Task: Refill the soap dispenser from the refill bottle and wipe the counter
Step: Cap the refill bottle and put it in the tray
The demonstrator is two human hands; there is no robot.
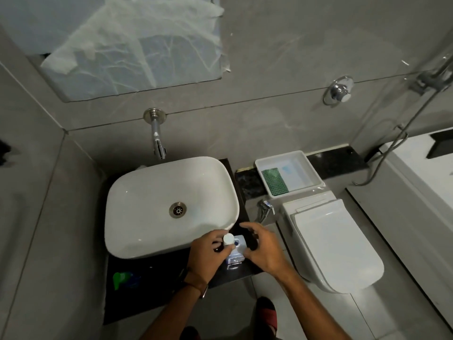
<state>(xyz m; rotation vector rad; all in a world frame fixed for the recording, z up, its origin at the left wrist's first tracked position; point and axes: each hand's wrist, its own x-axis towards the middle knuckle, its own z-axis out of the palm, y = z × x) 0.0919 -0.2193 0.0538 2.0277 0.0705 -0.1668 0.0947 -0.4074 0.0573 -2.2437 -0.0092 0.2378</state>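
A small clear bottle with blue liquid [235, 253] stands on the black counter [157, 285] just right of the sink's front corner, its round mouth uncovered. My left hand [206, 253] pinches a white round cap [228, 239] right beside that mouth. My right hand [263, 249] hovers on the bottle's right side with fingers spread and the thumb near its wall; it holds nothing that I can see. A green and blue object [125, 279], blurred, lies at the counter's front left.
The white basin [137, 192] fills most of the counter under a wall faucet [157, 141]. A white tray [308, 168] with a green pad [274, 182] rests on the ledge behind the closed toilet [331, 241]. A glass shower screen stands at the far right.
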